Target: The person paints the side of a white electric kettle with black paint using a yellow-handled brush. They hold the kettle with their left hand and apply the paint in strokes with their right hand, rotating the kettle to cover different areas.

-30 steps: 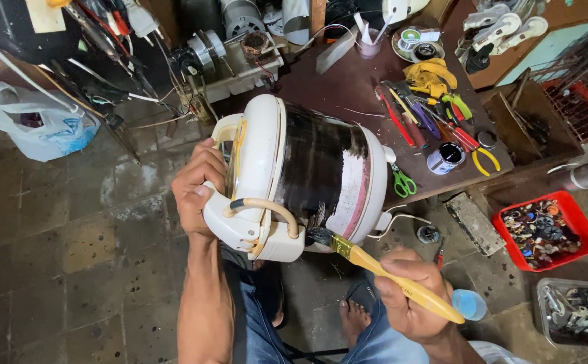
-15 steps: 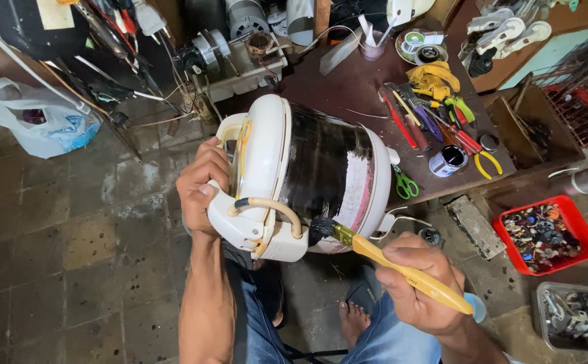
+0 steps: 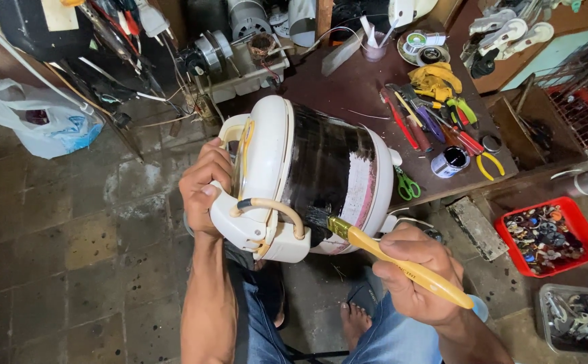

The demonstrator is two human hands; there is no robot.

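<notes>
A white rice cooker [image 3: 307, 182] lies on its side above my lap, its body mostly painted black with a pink and white strip left near the base. My left hand [image 3: 203, 189] grips the cooker's lid end by the handle. My right hand [image 3: 415, 269] holds a yellow-handled paintbrush [image 3: 381, 253], and its black bristles touch the lower side of the cooker's body. A small open tin of black paint [image 3: 450, 162] stands on the brown table beside the cooker's base.
The brown table [image 3: 348, 87] holds screwdrivers, pliers, green scissors [image 3: 407, 183], a yellow cloth and solder reels. A red tray of small parts [image 3: 549, 236] and a clear box [image 3: 577, 327] sit on the floor at right. Motors and a plastic bag [image 3: 38, 125] lie at the far left.
The brush has slid along the cooker's lower side toward the lid end, my right hand following it. My left hand keeps its hold on the cooker.
</notes>
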